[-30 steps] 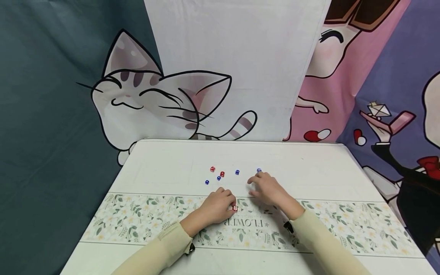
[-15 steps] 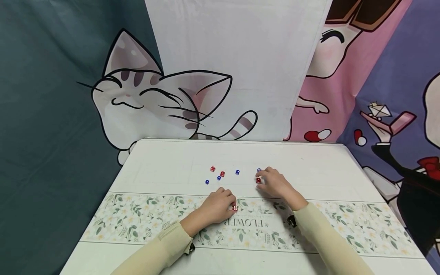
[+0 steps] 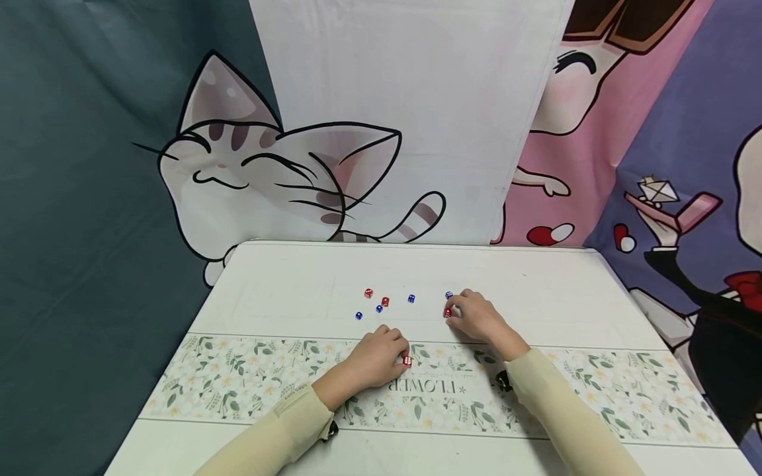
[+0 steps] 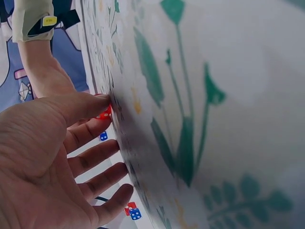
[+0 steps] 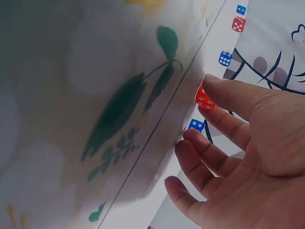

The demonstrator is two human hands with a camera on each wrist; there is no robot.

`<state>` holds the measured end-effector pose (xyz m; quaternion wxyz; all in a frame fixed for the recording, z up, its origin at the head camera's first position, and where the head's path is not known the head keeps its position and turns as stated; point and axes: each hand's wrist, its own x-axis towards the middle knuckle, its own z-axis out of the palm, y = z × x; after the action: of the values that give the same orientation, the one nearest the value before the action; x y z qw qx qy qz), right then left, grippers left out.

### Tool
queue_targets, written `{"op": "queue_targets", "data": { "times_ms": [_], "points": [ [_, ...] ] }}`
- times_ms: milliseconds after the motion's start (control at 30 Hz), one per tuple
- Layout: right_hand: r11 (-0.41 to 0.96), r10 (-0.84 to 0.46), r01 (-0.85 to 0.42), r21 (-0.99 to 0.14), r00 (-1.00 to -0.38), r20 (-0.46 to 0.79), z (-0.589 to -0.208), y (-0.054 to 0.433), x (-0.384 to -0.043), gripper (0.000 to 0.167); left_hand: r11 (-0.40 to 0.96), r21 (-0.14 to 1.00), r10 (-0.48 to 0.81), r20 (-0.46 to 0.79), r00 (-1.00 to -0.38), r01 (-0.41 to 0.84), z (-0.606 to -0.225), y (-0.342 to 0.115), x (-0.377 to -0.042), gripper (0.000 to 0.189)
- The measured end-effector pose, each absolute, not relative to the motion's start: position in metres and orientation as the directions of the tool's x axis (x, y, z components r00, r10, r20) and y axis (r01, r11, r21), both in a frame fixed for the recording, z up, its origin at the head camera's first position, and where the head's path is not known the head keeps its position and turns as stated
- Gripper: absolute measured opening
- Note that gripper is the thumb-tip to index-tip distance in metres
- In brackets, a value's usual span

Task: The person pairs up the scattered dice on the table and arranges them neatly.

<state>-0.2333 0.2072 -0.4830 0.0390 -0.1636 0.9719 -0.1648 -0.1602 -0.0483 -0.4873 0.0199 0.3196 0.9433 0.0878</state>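
The right hand (image 3: 478, 318) sits slightly farther right and toward the far side than a second ago, a red die (image 3: 448, 313) that was out of sight then now shows at its fingers (image 5: 229, 127), and these, spread wider around it half a second ago, now pinch it.

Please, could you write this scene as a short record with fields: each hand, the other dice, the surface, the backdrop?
Left hand: pinches a red die
Right hand: pinches another red die
Loose red dice: two
Loose blue dice: four, one just beyond the right hand's fingers
Surface: white table cover with a floral band
Backdrop: curtain with a cartoon cat
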Motion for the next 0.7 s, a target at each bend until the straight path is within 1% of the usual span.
{"op": "queue_targets", "data": {
  "times_ms": [300, 700],
  "points": [
    [0.909, -0.302, -0.275, -0.312, -0.953, -0.039, -0.486, 0.205, -0.236, 0.005, 0.78, 0.18, 0.606, 0.023, -0.796, 0.599, -0.486, -0.048, -0.158, 0.017],
    [0.909, -0.328, -0.297, -0.294, -0.943, -0.062, -0.484, 0.197, -0.229, 0.007, 0.781, 0.183, 0.604, 0.016, -0.797, 0.596, -0.485, -0.049, -0.158, 0.018]
  ]
}}
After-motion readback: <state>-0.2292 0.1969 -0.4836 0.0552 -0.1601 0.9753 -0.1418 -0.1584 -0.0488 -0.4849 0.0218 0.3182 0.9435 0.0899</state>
